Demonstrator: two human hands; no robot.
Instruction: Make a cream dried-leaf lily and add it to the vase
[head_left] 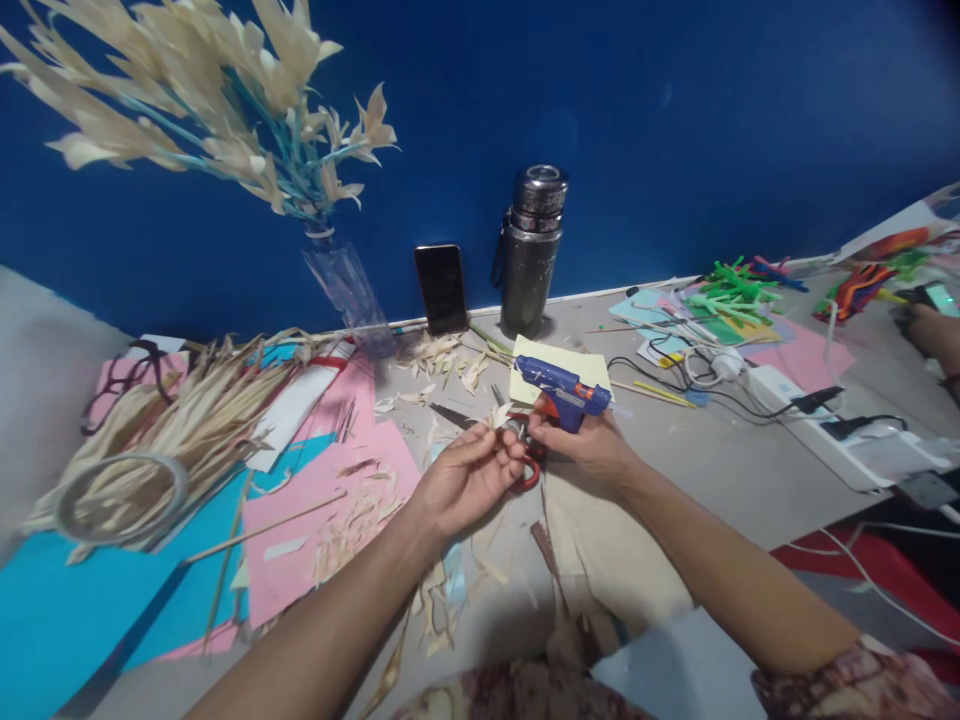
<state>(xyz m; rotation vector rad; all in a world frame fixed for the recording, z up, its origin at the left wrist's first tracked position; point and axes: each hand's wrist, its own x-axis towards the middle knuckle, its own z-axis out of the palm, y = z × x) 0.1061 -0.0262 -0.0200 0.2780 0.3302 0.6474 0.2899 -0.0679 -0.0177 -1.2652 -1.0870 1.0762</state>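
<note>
My right hand (581, 447) is wrapped round the handle of a blue glue gun (553, 378), whose body tilts up to the left. Close beside it, my left hand (469, 475) pinches a small pale husk petal (498, 416) between thumb and fingers. Scissors with red handles (531, 474) lie beneath the hands, partly covered, their dark blade (452, 415) pointing left. Behind the gun is a pale yellow paper pad (592, 365). Cut husk pieces (442, 360) are scattered on the table around both hands.
A bottle of husk flowers (345, 285), a propped phone (441, 288) and a metal flask (531, 255) stand along the blue wall. Dried husks (217, 430) and a tape roll (120, 498) lie left. At right are a power strip (810, 425), cables and another person's hand (934, 330).
</note>
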